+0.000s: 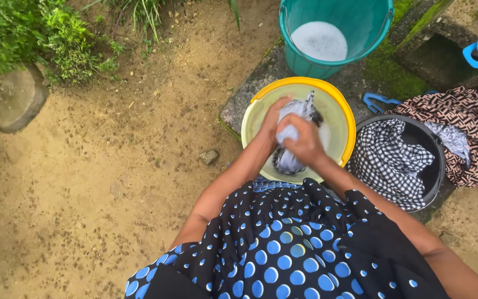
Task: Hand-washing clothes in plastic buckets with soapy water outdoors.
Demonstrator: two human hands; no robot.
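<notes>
Both hands clamped on a wet cloth over the yellow basin.

Right hand (305, 145) fisted round the wet pale cloth (296, 116), left hand (272, 119) gripping it just to the left. Long axis running near to far, far end poking up past the knuckles. Beneath, yellow basin (343, 105); farther off, teal bucket (360, 25); right, black tub (435, 166) of checked laundry.
</notes>
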